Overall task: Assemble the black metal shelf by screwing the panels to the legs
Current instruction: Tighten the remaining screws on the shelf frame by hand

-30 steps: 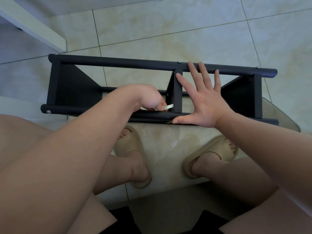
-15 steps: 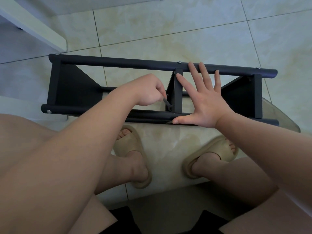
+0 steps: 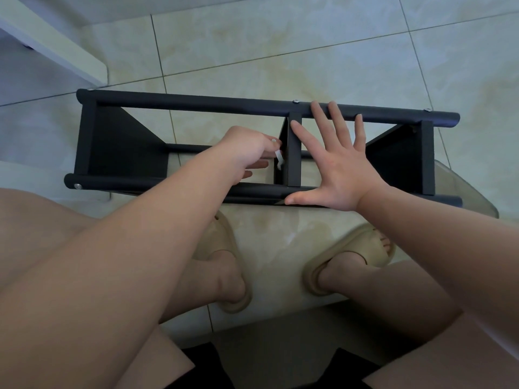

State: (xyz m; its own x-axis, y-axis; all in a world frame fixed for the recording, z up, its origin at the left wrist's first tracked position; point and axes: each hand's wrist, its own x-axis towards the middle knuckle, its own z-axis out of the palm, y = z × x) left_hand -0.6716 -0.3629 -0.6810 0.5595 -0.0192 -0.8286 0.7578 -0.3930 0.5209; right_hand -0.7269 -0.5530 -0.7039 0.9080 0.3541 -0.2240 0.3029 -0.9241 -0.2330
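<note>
Shelf (image 3: 196, 103) lies on its side on the glass top (image 3: 483, 197), straight ahead. In the last half-second the left hand (image 3: 247, 150) swung the key (image 3: 279, 158), pinched in its fingertips, at the middle panel (image 3: 294, 153). I judge this another tightening stroke. Right hand (image 3: 337, 169) lies flat, fingers spread, bracing. I see no containers.

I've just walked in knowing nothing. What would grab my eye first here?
The black metal shelf lies on its side across the middle. The right hand rests spread flat on it, while the left hand pinches a small pale tool at the middle panel.
</note>
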